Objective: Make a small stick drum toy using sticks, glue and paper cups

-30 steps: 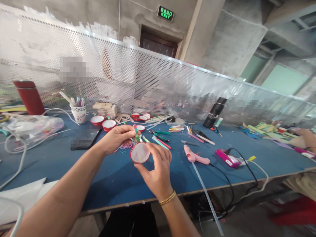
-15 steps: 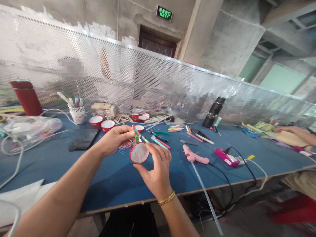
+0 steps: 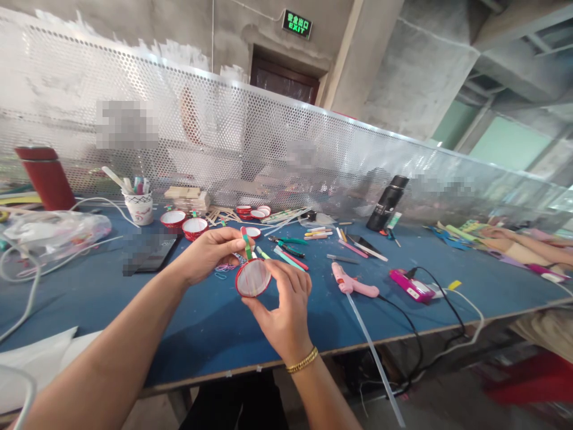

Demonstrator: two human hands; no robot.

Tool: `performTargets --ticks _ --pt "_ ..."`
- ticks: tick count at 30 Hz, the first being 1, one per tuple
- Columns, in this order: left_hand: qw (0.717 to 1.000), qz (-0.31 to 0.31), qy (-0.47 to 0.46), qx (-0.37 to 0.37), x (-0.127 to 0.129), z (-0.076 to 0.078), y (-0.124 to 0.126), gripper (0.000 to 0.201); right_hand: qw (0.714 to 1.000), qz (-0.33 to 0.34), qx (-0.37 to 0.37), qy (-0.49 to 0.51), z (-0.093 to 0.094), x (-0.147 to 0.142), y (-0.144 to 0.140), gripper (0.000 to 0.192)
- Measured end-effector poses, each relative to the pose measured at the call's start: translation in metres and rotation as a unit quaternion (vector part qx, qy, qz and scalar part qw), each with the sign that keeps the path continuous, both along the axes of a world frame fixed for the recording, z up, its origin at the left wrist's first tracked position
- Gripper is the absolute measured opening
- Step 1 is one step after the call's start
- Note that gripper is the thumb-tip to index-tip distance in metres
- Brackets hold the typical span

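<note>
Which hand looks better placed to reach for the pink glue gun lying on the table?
Probably the right hand. The glue gun lies just to its right, while the left hand sits on the far side of the red-rimmed cup and pinches a green stick. The right would first have to release the cup.

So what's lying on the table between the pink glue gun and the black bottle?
In the head view, between the pink glue gun and the black bottle lie a few loose sticks, pink, white and grey, on the blue table.
</note>
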State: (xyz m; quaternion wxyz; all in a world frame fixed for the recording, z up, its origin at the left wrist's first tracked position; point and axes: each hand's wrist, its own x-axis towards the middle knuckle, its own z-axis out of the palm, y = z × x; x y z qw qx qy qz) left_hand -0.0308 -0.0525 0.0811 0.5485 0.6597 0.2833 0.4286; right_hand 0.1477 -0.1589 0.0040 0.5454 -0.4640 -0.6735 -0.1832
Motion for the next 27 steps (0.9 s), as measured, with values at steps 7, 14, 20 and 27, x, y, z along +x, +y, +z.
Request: performTargets --ticks 7,14,20,27 --pt "1.000 -0.004 -0.006 0.003 0.002 0.002 -0.003 0.052 1.000 -0.012 -0.001 -0.006 0.000 0.000 0.000 0.062" --pt "1.000 -0.010 0.004 0.001 0.001 0.002 -0.004 0.051 1.000 -0.015 -0.001 -0.001 -0.001 0.000 0.000 0.060" --pt "0.997 -0.051 0.054 0.021 0.000 0.005 -0.006 0.050 0.999 -0.034 0.007 0.008 -0.001 0.000 0.000 0.056" --pt "0.989 -0.113 0.099 0.012 0.003 0.004 -0.011 0.049 0.998 -0.060 0.014 0.012 0.000 -0.001 0.001 0.055"
